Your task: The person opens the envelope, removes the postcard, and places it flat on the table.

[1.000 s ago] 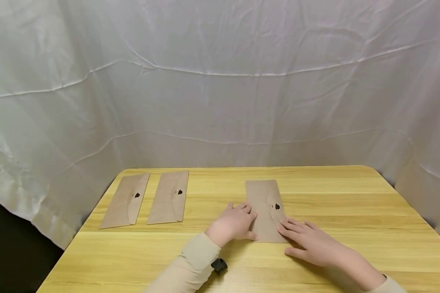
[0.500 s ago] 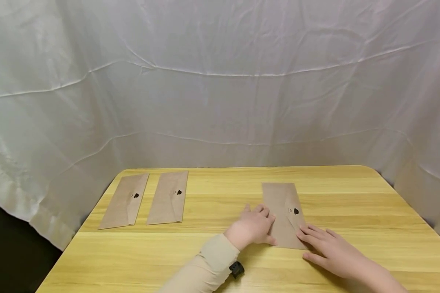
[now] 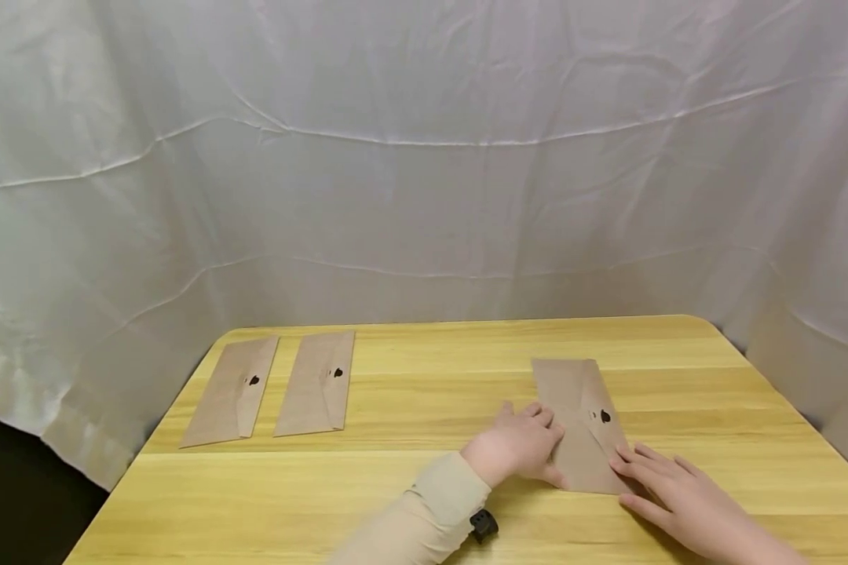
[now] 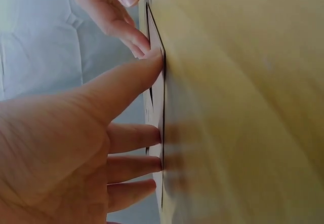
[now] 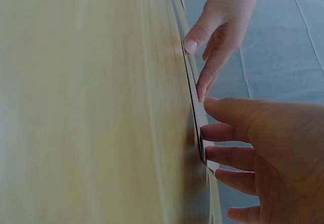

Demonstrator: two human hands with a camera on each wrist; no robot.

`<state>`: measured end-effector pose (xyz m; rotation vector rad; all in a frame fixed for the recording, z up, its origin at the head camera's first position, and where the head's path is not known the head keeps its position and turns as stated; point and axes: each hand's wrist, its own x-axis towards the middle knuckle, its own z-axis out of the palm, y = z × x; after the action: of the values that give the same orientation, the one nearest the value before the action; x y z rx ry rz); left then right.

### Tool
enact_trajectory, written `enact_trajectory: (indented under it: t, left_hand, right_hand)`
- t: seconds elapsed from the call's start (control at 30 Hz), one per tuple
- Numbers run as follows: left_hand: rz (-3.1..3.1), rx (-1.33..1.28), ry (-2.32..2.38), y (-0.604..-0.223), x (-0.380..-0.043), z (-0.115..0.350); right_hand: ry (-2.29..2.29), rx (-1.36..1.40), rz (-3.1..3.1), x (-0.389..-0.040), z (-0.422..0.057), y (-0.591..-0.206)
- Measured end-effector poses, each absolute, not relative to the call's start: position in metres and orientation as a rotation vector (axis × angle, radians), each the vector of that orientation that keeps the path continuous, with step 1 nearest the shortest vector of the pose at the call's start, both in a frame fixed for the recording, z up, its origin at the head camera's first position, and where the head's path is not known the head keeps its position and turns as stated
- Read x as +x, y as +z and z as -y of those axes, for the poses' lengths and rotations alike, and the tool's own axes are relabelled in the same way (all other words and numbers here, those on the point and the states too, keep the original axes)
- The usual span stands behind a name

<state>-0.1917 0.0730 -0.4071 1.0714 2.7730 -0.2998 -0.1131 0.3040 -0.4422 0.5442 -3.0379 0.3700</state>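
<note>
A brown paper envelope (image 3: 568, 420) with a pointed flap and a small black hat-like mark lies on the right half of the table. My left hand (image 3: 521, 446) rests along its left edge, thumb at the near corner and fingertips pressing the paper. At the opposite edge, the fingertips of my right hand (image 3: 681, 494) touch the flap side close to the near corner. In the left wrist view, the thumb and fingers of the left hand (image 4: 76, 133) come down on the thin envelope edge. The right wrist view has the right hand (image 5: 283, 153) with fingers extended against it.
Two matching envelopes, an outer one (image 3: 219, 400) and an inner one (image 3: 307, 392), lie side by side on the left of the wooden table (image 3: 396, 384). A pale curtain (image 3: 424, 212) hangs behind and around the table. A black device (image 3: 484, 524) sits at the left wrist.
Both hands have slid the envelope to the right and a little nearer, keeping contact with its edges. The two envelopes on the left stay put, while the head view shifts slightly.
</note>
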Motion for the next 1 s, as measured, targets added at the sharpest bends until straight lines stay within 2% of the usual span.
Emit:
enact_trajectory:
  t: [0.33, 0.63, 0.87, 0.93, 1.0]
  left_hand:
    - [-2.716, 1.162, -0.306, -0.412, -0.189, -0.1]
    - [-2.67, 1.16, -0.301, -0.41, -0.185, -0.117]
    - [-2.679, 1.154, -0.323, -0.411, -0.179, -0.133]
    - [-2.689, 1.139, -0.326, -0.412, -0.178, -0.138]
    - [-2.7, 1.126, -0.32, -0.412, -0.177, -0.142]
  right_hand:
    - [0.317, 0.433, 3.038, -0.098, -0.334, -0.453]
    - [0.127, 0.512, 3.069, -0.091, -0.353, -0.453]
    - [0.268, 0.306, 3.266, -0.095, -0.364, -0.445]
    - [0.193, 0.426, 3.212, -0.094, -0.37, -0.447]
    - [0.195, 0.427, 3.21, -0.095, -0.373, -0.447]
